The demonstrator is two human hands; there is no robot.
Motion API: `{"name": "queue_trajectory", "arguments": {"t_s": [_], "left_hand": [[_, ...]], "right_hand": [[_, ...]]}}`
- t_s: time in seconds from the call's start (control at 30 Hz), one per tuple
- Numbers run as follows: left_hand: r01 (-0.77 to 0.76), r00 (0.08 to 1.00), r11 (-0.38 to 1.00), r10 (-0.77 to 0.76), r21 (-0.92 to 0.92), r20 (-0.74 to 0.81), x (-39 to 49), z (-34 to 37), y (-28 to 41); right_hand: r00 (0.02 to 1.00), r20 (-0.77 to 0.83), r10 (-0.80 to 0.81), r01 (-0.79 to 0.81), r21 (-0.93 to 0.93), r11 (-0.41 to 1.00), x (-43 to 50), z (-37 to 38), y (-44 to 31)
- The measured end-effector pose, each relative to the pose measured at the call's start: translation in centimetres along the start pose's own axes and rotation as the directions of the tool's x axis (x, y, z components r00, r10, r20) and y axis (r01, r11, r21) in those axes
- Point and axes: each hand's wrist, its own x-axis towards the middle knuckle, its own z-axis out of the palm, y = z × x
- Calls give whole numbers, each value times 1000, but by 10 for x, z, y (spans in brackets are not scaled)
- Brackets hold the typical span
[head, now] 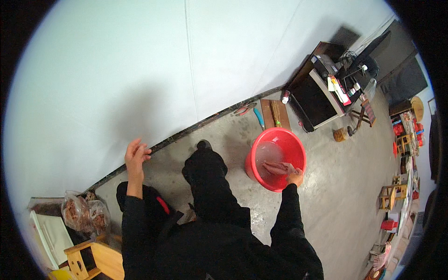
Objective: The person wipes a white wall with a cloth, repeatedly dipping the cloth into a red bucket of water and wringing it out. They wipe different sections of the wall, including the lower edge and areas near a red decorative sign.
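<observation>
A red plastic basin (301, 148) stands on the grey floor to the right of my feet, with cloudy water in its bottom. At its lower right rim my right hand (295, 177) is closed around one end of a wet pink-brown cloth (278, 168), and the cloth's other end reaches to the water. My left hand (135, 154) is raised near the white wall, its fingers apart and slightly curled, holding nothing.
Beyond the basin lie a brown board (267, 113) with a bundle of stalks, a blue-handled tool (259, 117) and red-handled pliers (245, 109). A dark cabinet (308, 101) stands at the upper right. Plastic bags (75, 211) and a wooden stool (105, 260) are at the lower left.
</observation>
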Motion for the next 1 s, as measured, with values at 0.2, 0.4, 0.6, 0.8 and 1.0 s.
{"name": "queue_trajectory", "arguments": {"t_s": [0.2,0.4,0.6,0.8,1.0], "left_hand": [[28,999,998,-31,58,44,11,-10,-24],[162,985,977,-169,140,35,19,-7,-27],[189,979,962,-201,197,39,23,-11,-30],[237,962,909,-270,343,51,25,-6,-37],[254,950,870,-307,423,63,23,-2,-39]], "right_hand": [[872,473,-126,9,242,970,5,101,-29],[862,292,-415,410,81,909,12,85,-37],[910,406,-86,356,-657,665,2,15,10],[842,428,-328,537,-719,441,-17,42,11],[813,532,-237,453,-322,831,29,94,12]]}}
